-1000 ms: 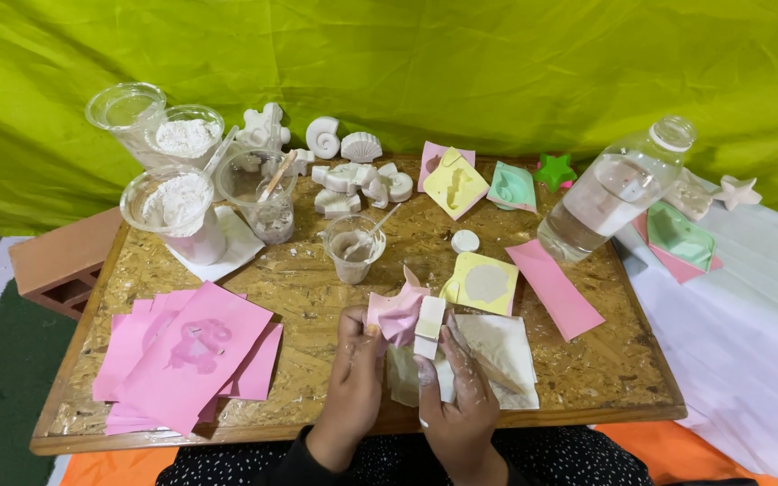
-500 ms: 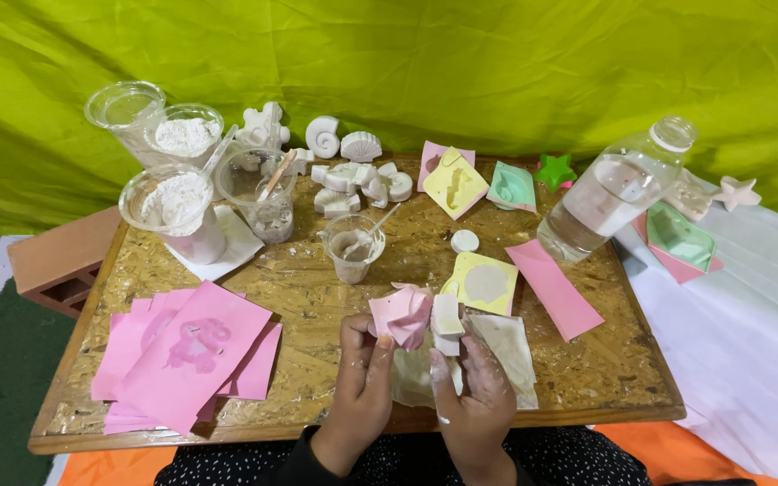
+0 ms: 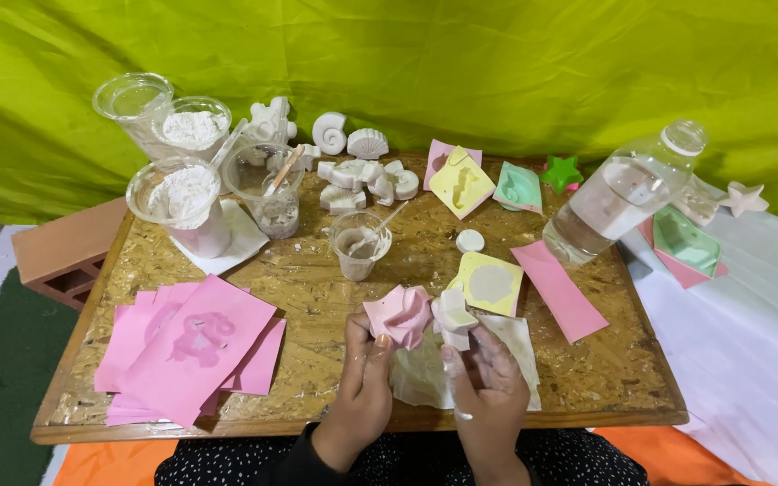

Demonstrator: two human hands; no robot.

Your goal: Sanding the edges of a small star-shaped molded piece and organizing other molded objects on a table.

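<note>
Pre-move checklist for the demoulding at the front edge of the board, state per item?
1. Left hand holds the pink mould: ok, mould bent back under its grip.
2. Right hand holds the white cast piece: ok.
3. Cast fully free of the mould: cannot tell, the two touch at the seam.
4. Cast intact: cannot tell, fingers cover its lower part.
5. Landing spot: ok, white cloth lies on the wooden board under the hands.
6. Spill risk nearby: ok, the small cup with stick stands upright, apart from the hands.
</note>
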